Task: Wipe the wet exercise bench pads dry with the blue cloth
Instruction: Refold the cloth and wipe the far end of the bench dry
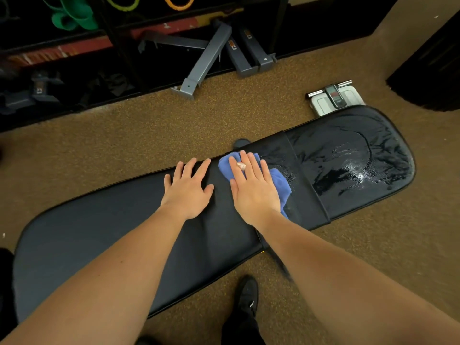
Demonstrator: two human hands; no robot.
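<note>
2 flat hands on the bench pad (124, 232): right hand (254, 185) presses blue cloth (280, 181), left hand (189, 190) fingers spread.

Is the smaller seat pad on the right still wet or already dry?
Wet. The seat pad shows glistening streaks and droplets, and the blue cloth lies short of it.

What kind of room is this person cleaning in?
Most likely a gym: a padded exercise bench sits on speckled rubber flooring, coloured resistance bands hang on a rack behind, and a body scale lies nearby.
</note>
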